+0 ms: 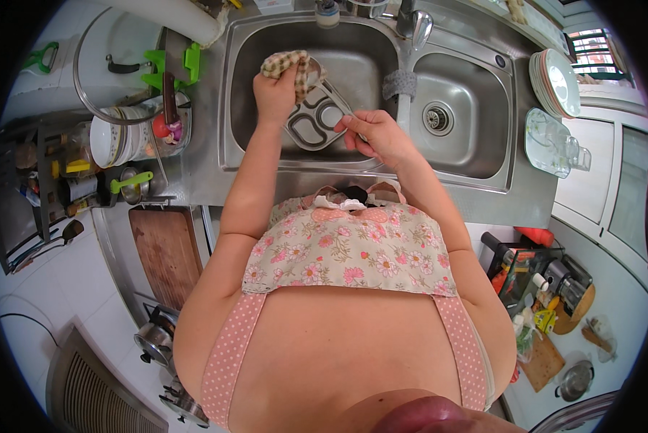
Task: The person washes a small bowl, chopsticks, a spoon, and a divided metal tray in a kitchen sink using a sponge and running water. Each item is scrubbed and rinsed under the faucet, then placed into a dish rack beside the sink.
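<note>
A stainless-steel compartment tray (312, 134) is held tilted over the larger left sink basin (364, 65). My left hand (275, 97) grips a checked cloth (285, 64) bunched over the tray's far left part, and the cloth hides some of that end. At the tray's right rim, the thumb and fingers of my right hand (375, 132) pinch the edge. Several moulded hollows show in the tray between my two hands.
A chrome faucet (422, 30) stands behind the divider, its spout wrapped in grey cloth (400, 85). The smaller basin (464, 154) lies right. Stacked plates (556, 84) and a glass dish (546, 142) sit on the right ledge. Bowls (119, 138) fill a rack at left.
</note>
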### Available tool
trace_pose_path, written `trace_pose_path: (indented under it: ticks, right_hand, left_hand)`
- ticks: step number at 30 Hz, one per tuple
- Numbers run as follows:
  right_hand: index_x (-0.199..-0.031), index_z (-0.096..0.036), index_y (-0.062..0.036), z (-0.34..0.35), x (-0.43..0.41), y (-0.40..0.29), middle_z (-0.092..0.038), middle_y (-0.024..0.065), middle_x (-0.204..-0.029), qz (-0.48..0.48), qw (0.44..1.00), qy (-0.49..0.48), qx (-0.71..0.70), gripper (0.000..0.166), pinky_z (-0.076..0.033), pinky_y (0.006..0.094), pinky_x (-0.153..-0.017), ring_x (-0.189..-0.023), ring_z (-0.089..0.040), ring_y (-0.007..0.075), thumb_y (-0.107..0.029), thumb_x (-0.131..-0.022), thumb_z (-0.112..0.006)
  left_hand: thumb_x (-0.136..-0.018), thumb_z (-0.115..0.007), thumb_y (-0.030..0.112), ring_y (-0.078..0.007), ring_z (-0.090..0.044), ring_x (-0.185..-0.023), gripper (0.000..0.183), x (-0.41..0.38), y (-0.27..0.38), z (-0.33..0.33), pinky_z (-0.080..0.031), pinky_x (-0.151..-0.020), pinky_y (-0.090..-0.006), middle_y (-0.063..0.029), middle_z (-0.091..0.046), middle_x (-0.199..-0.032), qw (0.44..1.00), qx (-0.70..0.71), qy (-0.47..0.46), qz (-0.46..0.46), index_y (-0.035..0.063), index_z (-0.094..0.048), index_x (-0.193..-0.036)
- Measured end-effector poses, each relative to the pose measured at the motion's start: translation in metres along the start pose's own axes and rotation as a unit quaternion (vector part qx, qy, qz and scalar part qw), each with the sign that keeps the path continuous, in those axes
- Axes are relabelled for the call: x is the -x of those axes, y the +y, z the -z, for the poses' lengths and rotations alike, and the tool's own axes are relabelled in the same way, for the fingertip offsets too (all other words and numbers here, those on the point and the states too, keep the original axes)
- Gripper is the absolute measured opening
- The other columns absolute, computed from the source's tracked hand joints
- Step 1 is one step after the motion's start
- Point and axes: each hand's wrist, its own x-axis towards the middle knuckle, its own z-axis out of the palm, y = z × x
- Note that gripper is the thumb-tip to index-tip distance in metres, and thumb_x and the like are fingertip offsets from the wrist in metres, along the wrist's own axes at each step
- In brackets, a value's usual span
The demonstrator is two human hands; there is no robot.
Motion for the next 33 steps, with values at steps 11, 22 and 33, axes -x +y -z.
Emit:
trace_pose_path:
  ticks: [11,22,33]
  right_hand:
    - [-0.090,-0.057,0.0013,-0.016,-0.017,0.018,-0.052,0.0042,-0.060,0.018,0.988,-0.043,-0.149,0.022,-0.022,0.0168,-0.035,-0.038,-0.030,0.0037,-0.018,-0.090,-0.045]
    - [-0.084,-0.064,0.0022,0.015,-0.020,-0.016,-0.062,0.0048,-0.073,0.102,0.949,0.103,0.280,0.032,-0.044,0.0232,-0.064,-0.067,-0.055,0.0094,-0.029,-0.084,-0.056]
    - [-0.094,-0.059,0.0006,-0.012,-0.031,-0.023,-0.050,0.0107,-0.109,0.341,0.893,0.216,0.198,0.026,-0.045,0.0271,-0.069,-0.078,-0.056,0.0173,-0.022,-0.080,-0.062]
  left_hand:
    - [-0.091,-0.042,0.021,-0.0209,-0.062,-0.074,0.025,0.026,0.008,-0.031,-0.052,-0.064,-0.0305,-0.0157,-0.063,-0.083,0.939,0.258,-0.086,0.208,-0.0005,-0.054,-0.092]
    - [-0.090,-0.043,0.016,-0.0141,-0.061,-0.077,0.022,0.032,-0.001,-0.014,-0.049,-0.066,-0.0268,-0.0091,-0.063,-0.089,0.955,0.166,-0.143,0.199,-0.0010,-0.058,-0.093]
    - [-0.082,-0.051,0.009,-0.0109,-0.059,-0.076,0.019,0.027,0.036,0.003,-0.046,-0.070,-0.0258,-0.0054,-0.065,-0.084,0.925,-0.146,-0.344,0.069,0.0002,-0.061,-0.095]
